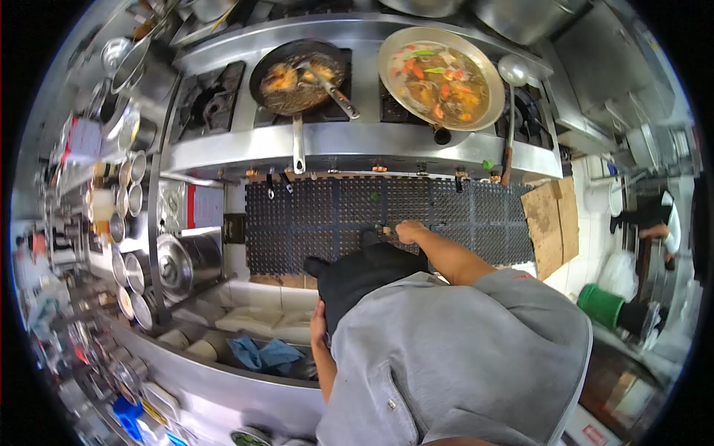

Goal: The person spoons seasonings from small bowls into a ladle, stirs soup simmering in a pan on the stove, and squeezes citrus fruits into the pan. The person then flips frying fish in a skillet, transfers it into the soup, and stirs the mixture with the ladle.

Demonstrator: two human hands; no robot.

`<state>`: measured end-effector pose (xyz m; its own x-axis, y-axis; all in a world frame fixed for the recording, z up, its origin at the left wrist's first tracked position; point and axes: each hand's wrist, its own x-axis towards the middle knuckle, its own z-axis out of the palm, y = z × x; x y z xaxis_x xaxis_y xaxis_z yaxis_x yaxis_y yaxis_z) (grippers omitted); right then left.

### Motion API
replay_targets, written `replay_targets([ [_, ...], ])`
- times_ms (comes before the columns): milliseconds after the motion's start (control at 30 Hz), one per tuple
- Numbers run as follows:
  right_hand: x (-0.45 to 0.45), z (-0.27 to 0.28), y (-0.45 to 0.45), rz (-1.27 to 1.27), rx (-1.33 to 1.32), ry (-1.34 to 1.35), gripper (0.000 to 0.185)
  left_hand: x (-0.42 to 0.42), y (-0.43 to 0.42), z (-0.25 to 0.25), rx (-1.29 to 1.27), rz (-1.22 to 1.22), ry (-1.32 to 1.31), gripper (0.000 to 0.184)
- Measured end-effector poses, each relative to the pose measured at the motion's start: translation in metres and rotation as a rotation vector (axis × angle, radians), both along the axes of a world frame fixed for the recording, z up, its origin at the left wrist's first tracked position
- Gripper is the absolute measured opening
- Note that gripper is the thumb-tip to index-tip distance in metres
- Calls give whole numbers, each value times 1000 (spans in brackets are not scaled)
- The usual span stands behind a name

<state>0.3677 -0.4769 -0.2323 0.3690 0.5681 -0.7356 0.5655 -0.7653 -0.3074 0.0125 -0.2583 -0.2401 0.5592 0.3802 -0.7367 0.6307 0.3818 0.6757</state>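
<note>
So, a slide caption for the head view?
Dark frying pan and pale pan on the stove, right hand clear of both.

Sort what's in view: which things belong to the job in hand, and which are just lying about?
Likely in the job: dark pan of food on the stove; utensil resting in it; wide pan of broth; ladle to its right.

Apparently lying about: cardboard on the floor; blue cloth; green container; large metal pot at left.
</note>
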Motion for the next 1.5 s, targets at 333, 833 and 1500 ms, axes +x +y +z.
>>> replay_targets([
  [333, -30, -63, 20, 139, 149, 170, 30, 18, -7, 86, 498, 32, 83, 52],
  [833, 34, -138, 106, 460, 239, 190, 4, -307, -73, 282, 844, 1244, 1706, 24],
  [1500, -189, 108, 240, 730, 448, 299, 28, -368, -112, 290, 785, 2111, 710, 17],
])
